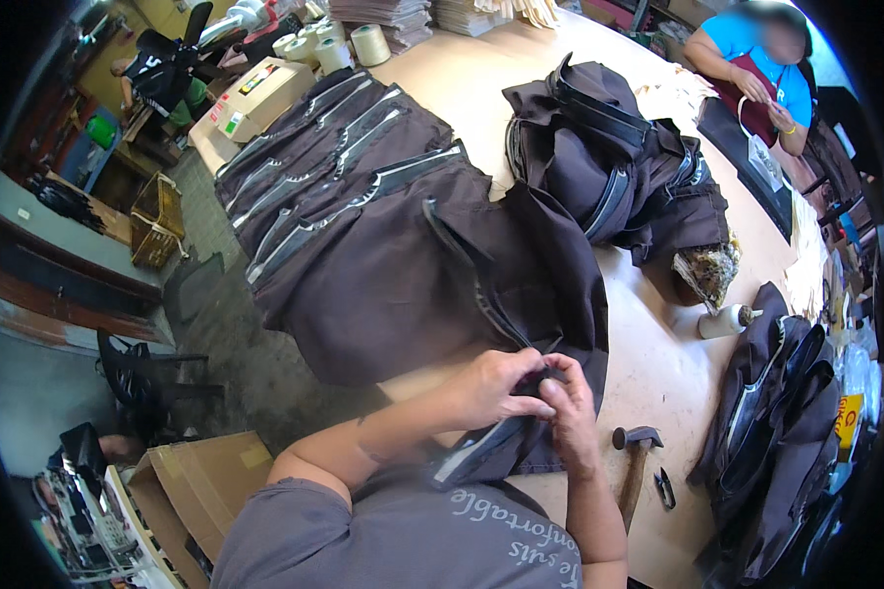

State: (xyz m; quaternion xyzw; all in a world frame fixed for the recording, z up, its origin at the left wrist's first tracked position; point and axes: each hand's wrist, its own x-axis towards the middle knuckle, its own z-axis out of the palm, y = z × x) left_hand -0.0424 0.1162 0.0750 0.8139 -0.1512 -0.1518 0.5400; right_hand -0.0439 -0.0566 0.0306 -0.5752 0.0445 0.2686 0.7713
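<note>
A dark brown fabric piece (363,285) with black band-like edging (471,280) is spread over the table in front of me and hangs toward my lap. Both my hands meet at its near edge. My left hand (506,385) pinches the dark edging from the left, fingers bent. Opposite it, my right hand (572,401) curls its thumb and fingers onto the same edging. Whatever small part lies between the fingertips is hidden. A strip of the edging with a pale stripe (462,463) hangs below the hands, against my shirt.
Right of my hands lie a hammer (636,439) and small thread snips (666,488). Beyond are a white bottle (725,322), heaped brown pieces (599,147) and more at right (766,432). Overlapping pieces, a carton (263,96) and thread cones (370,45) lie far left. A co-worker (756,74) sits across.
</note>
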